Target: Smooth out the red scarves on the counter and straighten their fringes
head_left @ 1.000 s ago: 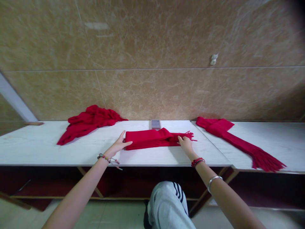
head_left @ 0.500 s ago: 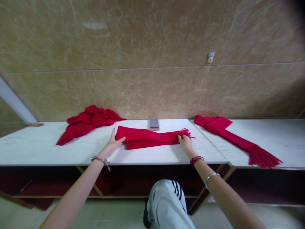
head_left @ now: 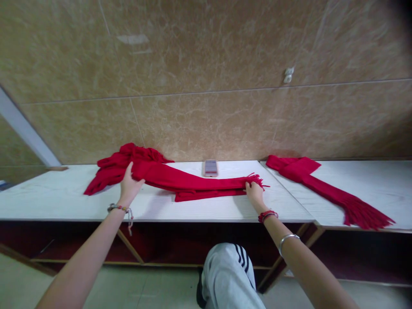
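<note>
A red fringed scarf (head_left: 199,183) lies in long folded layers on the white countertop (head_left: 161,210). My left hand (head_left: 129,185) grips the left end of its top layer, thumb in front, and holds that end out to the left, raised above the counter. At the fringed right end, my right hand (head_left: 254,192) is closed on the scarf with fingertips pinched at its near edge. Behind my left hand is a crumpled red cloth (head_left: 111,165), partly hidden by the stretched layer.
Against the wall behind the scarf sits a phone-like device (head_left: 210,168). Another red fringed scarf (head_left: 309,178) lies folded over on the right-hand counter section. Open shelves (head_left: 189,244) run below the counter edge, and a tiled wall (head_left: 206,124) rises behind it.
My left hand has moved left and up, drawing the scarf's top layer out towards the crumpled cloth. My right hand stays at the fringed end. The view has shifted slightly.
</note>
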`<state>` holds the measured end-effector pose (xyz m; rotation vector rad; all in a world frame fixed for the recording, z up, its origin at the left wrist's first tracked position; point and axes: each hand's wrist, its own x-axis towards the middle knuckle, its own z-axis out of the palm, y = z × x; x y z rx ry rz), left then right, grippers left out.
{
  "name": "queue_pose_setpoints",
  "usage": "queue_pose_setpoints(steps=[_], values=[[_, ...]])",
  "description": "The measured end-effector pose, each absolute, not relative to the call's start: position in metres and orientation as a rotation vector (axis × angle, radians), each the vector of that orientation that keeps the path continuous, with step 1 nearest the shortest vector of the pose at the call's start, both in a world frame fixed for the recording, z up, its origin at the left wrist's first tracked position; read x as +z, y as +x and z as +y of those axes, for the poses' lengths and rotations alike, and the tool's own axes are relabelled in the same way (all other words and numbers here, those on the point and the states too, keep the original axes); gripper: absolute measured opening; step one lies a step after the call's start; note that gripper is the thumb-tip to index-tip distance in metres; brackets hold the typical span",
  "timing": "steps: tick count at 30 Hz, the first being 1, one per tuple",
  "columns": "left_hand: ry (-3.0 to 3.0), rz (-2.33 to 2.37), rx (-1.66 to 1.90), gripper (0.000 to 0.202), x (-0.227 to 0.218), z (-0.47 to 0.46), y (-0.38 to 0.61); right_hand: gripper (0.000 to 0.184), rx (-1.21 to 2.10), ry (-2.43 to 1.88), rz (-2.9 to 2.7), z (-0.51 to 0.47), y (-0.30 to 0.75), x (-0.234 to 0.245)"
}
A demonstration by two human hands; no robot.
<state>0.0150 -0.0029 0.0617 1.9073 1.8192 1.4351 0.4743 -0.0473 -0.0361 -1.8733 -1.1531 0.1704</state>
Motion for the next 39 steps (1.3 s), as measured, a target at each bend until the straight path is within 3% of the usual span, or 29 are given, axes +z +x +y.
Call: queue_pose_setpoints(steps=[5,9,12,19,27,39], values=[[2.315,2.237,1.145,0.056,0.058,-0.006,-0.046,0.025,0.188,-1.901,-1.192,-0.049,0.473,-0.037],[2.362,2.126,0.929,0.058,0.035,-0.007,-0.058,0.022,0.175,-1.903,-1.238,-0.05,0.471,-0.039],[2.435,2.168,0.889,0.059,0.027,-0.006,-0.055,0.026,-0.027,-1.816,-1.385,-0.053,0.465,-0.032],[2.432,2.478,0.826,0.06,0.038,-0.016,-0.029,0.045,-0.361,-1.496,-2.217,-0.049,0.44,-0.003],[2.861,1.411,0.638,0.044,0.041,-0.012,0.09,0.023,-0.244,-1.459,-2.577,-0.025,0.417,0.012],[3.042,1.01,0.27,0.038,0.042,0.015,0.212,0.028,-0.094,-1.421,-2.495,-0.023,0.459,0.015]])
